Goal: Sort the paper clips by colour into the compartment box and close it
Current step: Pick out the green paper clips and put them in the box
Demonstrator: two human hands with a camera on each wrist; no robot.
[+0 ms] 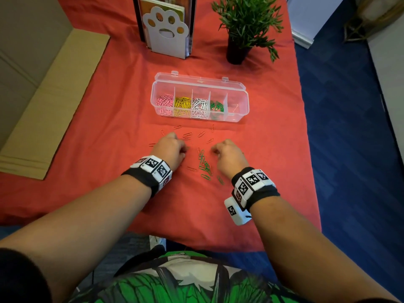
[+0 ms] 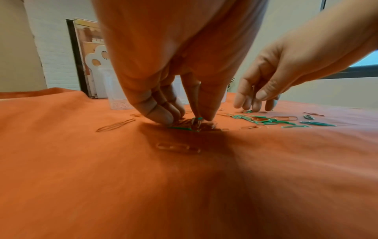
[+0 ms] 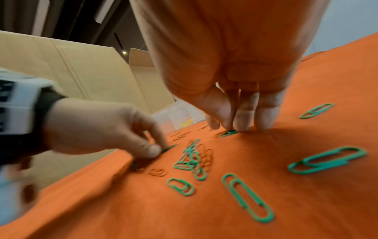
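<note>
The clear compartment box (image 1: 239,118) stands open on the red cloth, its lid (image 1: 199,79) tipped back. From the left its compartments hold pink, yellow, white and green clips; the rightmost shows one orange clip. Loose orange clips (image 1: 187,135) and green clips (image 1: 204,164) lie between box and hands. My left hand (image 1: 175,147) pinches a small bunch of orange clips with a green one (image 2: 196,120) against the cloth. My right hand (image 1: 223,149) has its fingertips down on a green clip (image 3: 229,133); a thin clip stands pinched between its thumb and fingers (image 2: 253,95).
A white paw-shaped book holder (image 1: 167,29) and a potted plant (image 1: 238,47) stand behind the box. Flat cardboard (image 1: 54,101) lies off the table's left side. Blue floor (image 1: 349,127) runs along the right table edge. More green clips (image 3: 245,195) lie near my right wrist.
</note>
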